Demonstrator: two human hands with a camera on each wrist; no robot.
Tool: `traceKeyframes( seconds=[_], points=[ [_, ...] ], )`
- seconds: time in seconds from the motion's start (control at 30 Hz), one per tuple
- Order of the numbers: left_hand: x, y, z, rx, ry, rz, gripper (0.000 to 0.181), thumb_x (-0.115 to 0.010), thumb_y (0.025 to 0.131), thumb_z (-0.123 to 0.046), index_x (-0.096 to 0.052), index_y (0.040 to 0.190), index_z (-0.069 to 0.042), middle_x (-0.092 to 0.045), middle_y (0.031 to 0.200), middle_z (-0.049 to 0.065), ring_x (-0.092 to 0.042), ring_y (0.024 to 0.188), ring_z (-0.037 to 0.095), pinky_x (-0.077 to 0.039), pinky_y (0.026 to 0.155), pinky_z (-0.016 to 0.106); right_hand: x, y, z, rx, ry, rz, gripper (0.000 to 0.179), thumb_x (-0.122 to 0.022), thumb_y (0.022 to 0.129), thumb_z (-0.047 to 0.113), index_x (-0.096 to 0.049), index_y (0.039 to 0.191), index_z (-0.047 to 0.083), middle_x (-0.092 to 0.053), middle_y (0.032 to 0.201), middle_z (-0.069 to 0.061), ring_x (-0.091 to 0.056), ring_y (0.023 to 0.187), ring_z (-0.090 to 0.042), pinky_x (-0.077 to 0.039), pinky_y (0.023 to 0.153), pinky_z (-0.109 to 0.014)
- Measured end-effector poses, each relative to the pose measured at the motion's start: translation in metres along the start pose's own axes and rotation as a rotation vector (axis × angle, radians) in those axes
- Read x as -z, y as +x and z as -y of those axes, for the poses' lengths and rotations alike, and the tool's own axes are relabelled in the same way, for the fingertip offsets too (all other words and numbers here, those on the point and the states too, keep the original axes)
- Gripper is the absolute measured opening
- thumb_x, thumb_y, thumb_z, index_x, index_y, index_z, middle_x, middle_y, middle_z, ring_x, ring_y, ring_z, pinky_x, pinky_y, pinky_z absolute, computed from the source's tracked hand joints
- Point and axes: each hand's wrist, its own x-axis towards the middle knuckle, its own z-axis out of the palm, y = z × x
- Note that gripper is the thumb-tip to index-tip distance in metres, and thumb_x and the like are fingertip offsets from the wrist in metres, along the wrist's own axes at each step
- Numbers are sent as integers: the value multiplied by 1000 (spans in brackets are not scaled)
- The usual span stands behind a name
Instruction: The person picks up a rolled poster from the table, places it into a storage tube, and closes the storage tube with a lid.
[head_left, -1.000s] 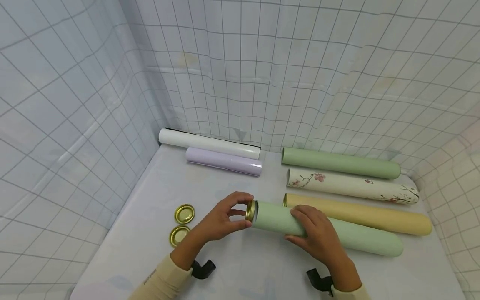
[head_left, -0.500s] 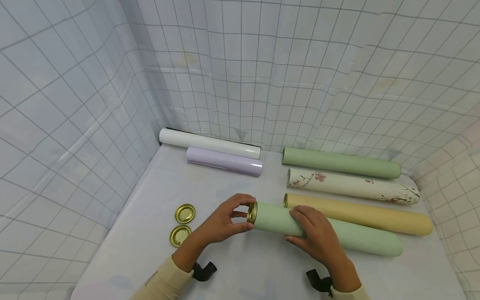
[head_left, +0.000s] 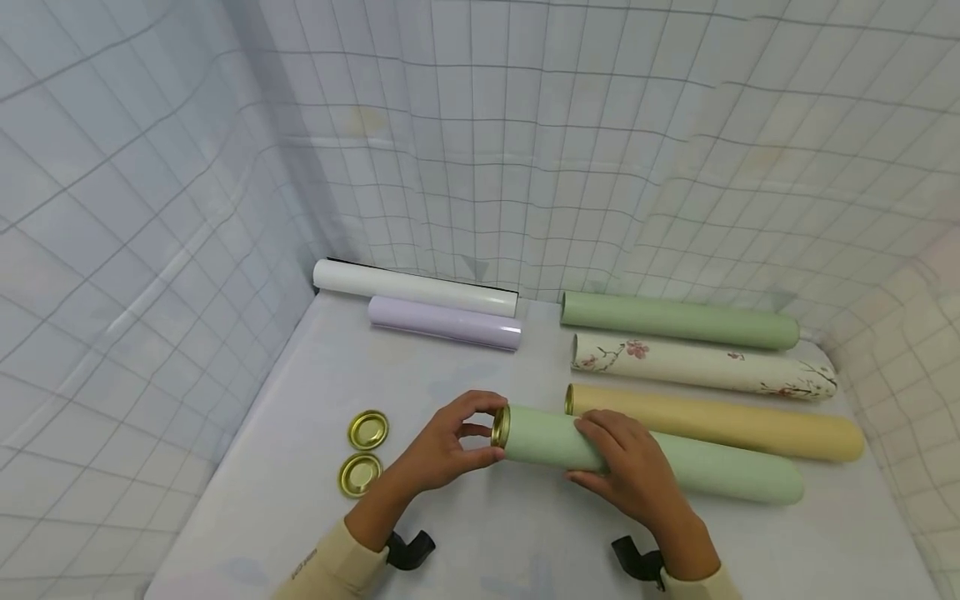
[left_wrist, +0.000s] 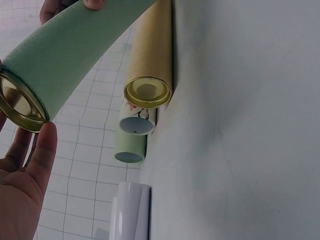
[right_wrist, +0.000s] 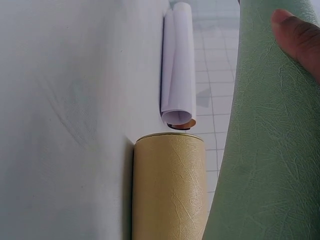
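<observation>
My left hand (head_left: 446, 443) pinches the rim of a gold metal cap (head_left: 500, 427) between thumb and fingertips. The cap sits in the left end of a pale green cardboard tube (head_left: 540, 437), its rim against the tube's edge. In the left wrist view, the cap (left_wrist: 22, 102) shows a recessed face, with my thumb at its lower rim. My right hand (head_left: 630, 462) grips the tube around its middle from above. Two more gold caps, a far one (head_left: 368, 430) and a near one (head_left: 360, 474), lie on the table left of my left hand.
Right of centre lie a yellow tube (head_left: 720, 427) with a gold-capped end, a floral tube (head_left: 697, 367) and a darker green tube (head_left: 675, 321). A purple roll (head_left: 445, 323) and a white roll (head_left: 412, 286) lie at the back left, near the grid-patterned curtain (head_left: 487, 167).
The gold cap has gone rightward into the tube's end, closing the gap seen a second ago. My left hand followed it slightly. My right hand keeps its grip on the tube.
</observation>
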Motion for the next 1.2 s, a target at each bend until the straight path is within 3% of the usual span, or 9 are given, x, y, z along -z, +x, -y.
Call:
traceKeyframes(
  seconds=[0.17, 0.4, 0.67, 0.93, 1.2],
  points=[
    [-2, 1, 0, 7, 13, -33, 52, -77, 83, 5, -53, 129, 4, -57, 126, 15, -57, 112, 27, -56, 86, 47, 0, -2, 1, -13, 6, 3, 76, -90, 69, 44, -62, 128, 4, -61, 126, -11, -59, 114, -31, -47, 96, -48],
    [-3, 3, -1, 35, 0, -64, 50, -77, 82, 5, -55, 127, 2, -58, 123, 12, -57, 110, 25, -56, 85, 49, 0, -1, 0, -8, 2, -14, 69, -75, 82, 55, -63, 126, 3, -61, 125, -11, -59, 113, -32, -48, 94, -50],
    [-2, 0, 32, 26, -36, -2, 58, -78, 83, 4, -54, 135, -4, -53, 134, 11, -56, 117, 26, -55, 91, 38, 0, -2, 2, -7, -12, -24, 69, -53, 91, 64, -64, 124, 4, -61, 124, -11, -59, 112, -31, -49, 93, -50],
    [2, -2, 38, 11, -38, 24, 58, -79, 84, -5, -55, 137, -7, -51, 138, 10, -54, 123, 29, -53, 93, 39, -3, 0, 4, 8, -6, -44, 68, -51, 92, 63, -63, 123, 3, -61, 123, -12, -58, 112, -32, -45, 95, -47],
    [0, -5, 42, -24, -19, -14, 57, -80, 82, -3, -58, 135, -6, -53, 135, 12, -55, 121, 31, -55, 90, 40, -6, 0, 4, 27, 2, -53, 66, -54, 92, 61, -64, 122, 2, -61, 122, -13, -58, 110, -33, -47, 92, -51]
  ],
)
